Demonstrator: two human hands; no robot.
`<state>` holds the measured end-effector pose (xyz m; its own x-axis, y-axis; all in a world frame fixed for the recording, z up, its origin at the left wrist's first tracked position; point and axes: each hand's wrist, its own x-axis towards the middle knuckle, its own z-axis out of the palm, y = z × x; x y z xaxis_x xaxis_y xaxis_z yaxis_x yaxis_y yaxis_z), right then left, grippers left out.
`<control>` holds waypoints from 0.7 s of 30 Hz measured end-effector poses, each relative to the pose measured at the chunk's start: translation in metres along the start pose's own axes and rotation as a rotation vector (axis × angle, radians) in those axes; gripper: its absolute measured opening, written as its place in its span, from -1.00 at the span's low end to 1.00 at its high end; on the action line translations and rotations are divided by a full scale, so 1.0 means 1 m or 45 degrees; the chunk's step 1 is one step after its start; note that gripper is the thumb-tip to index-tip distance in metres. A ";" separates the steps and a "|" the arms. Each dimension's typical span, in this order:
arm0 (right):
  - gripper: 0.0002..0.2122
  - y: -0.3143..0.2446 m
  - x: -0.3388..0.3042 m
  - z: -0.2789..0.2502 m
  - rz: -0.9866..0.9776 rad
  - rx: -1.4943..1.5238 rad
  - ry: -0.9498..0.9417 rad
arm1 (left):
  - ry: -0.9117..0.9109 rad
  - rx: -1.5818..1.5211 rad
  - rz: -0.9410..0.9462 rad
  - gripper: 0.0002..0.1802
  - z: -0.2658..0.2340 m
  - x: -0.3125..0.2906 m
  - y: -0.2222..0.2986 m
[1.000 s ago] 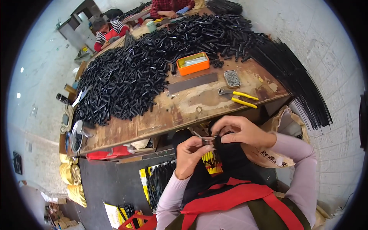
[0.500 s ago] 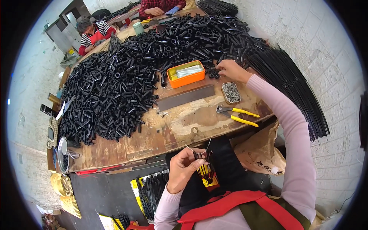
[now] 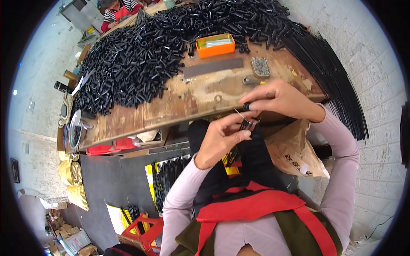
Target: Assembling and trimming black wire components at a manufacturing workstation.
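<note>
My left hand (image 3: pixel 218 138), near the table's front edge above my lap, pinches a small black piece (image 3: pixel 245 124) with thin wire-like ends sticking out. The fingers hide most of its shape. Close by, my right hand (image 3: pixel 284 100) holds a short black tube (image 3: pixel 246 106) between thumb and fingertips, a small gap from the left hand's piece. Partly hidden behind the right hand lie the cutting pliers (image 3: pixel 252 80). Farther back are a small tin (image 3: pixel 268 74) of tiny metal bits and an orange tin (image 3: pixel 217 50) with pale thin strips inside.
A large pile of black tubes (image 3: pixel 128 72) covers the table's left and back. Long black rods (image 3: pixel 341 85) lie along the right edge. A flat metal bar (image 3: pixel 213 68) rests before the orange tin. Below are a paper sack (image 3: pixel 294 155) and a red stool (image 3: pixel 139 230). Another person (image 3: pixel 121 12) sits far left.
My right hand has come back from the tubes beside the orange tin and now holds a short black tube near my left hand. The left hand has risen slightly, and the view has tilted downward.
</note>
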<state>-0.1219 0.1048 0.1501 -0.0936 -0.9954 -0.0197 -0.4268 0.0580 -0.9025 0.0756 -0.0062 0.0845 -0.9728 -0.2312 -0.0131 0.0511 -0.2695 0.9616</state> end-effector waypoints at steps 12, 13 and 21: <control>-0.85 -0.022 -0.048 0.022 -0.055 0.295 0.008 | 0.079 -0.053 0.089 -0.64 0.033 -0.044 0.009; -0.85 -0.023 -0.050 0.024 -0.055 0.327 0.017 | 0.082 -0.051 0.091 -0.66 0.035 -0.046 0.009; -0.88 -0.028 -0.058 0.030 -0.241 0.190 -0.005 | 0.085 -0.041 0.149 -0.75 0.039 -0.050 0.007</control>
<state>-0.0775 0.1583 0.1631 -0.0209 -0.9878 0.1546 -0.2989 -0.1413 -0.9438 0.1153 0.0401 0.1028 -0.9426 -0.3243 0.0797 0.1719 -0.2666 0.9484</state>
